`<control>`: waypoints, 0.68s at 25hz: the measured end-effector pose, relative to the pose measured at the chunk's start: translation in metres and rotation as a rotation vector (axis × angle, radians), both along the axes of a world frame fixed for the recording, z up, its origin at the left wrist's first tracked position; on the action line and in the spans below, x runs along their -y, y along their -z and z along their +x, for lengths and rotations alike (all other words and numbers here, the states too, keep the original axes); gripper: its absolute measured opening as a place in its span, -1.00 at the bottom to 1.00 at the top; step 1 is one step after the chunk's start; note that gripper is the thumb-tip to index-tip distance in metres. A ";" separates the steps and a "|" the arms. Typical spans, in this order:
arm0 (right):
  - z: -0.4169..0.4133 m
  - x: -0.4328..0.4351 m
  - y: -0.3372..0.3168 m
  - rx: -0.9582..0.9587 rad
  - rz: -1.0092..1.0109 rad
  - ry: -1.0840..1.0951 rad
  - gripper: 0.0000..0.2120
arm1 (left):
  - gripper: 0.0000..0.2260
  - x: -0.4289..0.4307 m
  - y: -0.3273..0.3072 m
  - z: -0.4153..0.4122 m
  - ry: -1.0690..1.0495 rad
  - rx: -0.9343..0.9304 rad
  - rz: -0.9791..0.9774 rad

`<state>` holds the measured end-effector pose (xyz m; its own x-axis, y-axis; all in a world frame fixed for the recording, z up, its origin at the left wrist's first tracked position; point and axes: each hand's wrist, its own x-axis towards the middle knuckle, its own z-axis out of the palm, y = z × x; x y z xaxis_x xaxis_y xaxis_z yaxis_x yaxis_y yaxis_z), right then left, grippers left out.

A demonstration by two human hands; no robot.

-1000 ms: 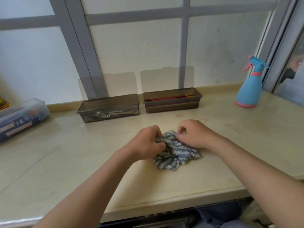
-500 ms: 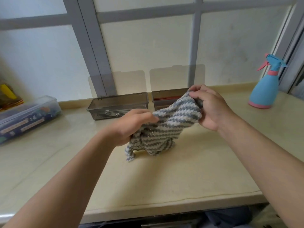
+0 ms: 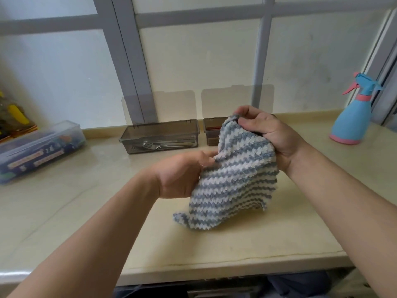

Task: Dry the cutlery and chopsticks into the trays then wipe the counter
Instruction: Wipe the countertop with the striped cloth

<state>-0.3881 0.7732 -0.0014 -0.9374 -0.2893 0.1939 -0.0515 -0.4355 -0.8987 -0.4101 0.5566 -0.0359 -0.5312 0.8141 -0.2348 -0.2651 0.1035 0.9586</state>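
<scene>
The grey-and-white striped fleecy cloth [image 3: 234, 179] hangs limp and looks light, so my right hand [image 3: 268, 134] pinches its top corner and my left hand [image 3: 182, 175] grips its side edge.

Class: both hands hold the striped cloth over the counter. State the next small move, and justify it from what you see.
Probably lower the cloth flat onto the counter to start wiping: the left hand and right hand grip it spread, forks already lie in the tray.
</scene>
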 end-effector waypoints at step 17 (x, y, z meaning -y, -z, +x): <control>-0.014 -0.013 -0.008 0.042 0.233 0.300 -0.79 | -0.78 0.036 -0.040 -0.012 -0.515 -0.636 -0.399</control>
